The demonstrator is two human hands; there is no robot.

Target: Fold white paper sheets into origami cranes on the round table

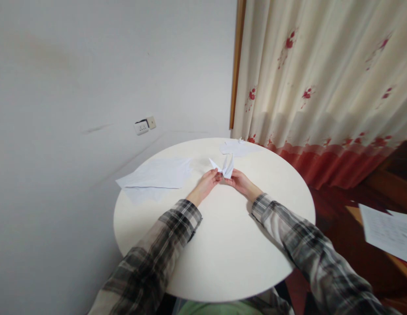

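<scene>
A folded white paper crane is held between my two hands over the round white table. My left hand pinches its left side near the base, thumb on top. On the other side, my right hand has its fingers closed on the crane's lower right part. Pointed paper flaps stick up above my fingers. The undersides of the fingers are partly hidden.
The round white table stands by the wall. White paper sheets lie at its left, and more paper with a small white piece lies at the far edge. Printed sheets lie at right, beyond the table. A curtain hangs behind.
</scene>
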